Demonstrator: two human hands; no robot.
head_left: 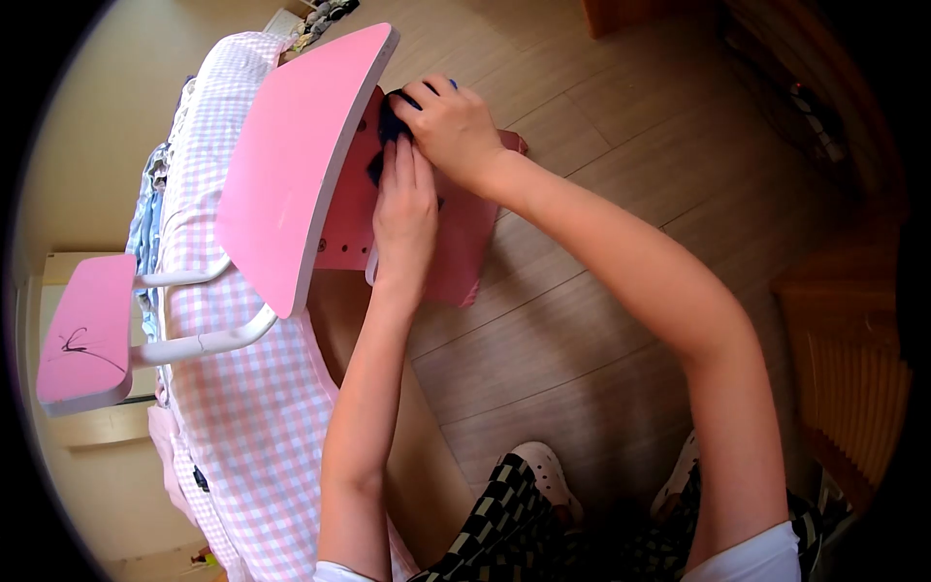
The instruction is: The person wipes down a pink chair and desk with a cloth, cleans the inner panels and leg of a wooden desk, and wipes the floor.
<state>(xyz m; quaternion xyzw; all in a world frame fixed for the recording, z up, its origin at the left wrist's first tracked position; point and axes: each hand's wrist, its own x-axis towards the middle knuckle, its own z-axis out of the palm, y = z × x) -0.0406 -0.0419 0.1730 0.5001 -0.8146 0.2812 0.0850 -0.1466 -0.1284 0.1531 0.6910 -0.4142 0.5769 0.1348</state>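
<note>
A pink chair lies tipped over against the bed, its broad pink panel (301,155) facing left of my hands. Two silver tubes (213,339) join that panel to a smaller pink backrest (92,330) with a dark scribble-like mark. Behind the broad panel, my right hand (454,131) curls its fingers over a dark blue cloth-like piece (392,121). My left hand (404,218) reaches up just below, fingers stretched out and touching the same piece. Another pink part (465,242) with a worn edge shows behind my hands. The surface under the dark piece is partly hidden.
A bed with a pink-and-blue checked sheet (252,407) runs along the left. Wood-look floor (553,242) lies to the right. Wooden furniture (844,359) stands at the right edge. Below are my feet in pale clogs (548,475).
</note>
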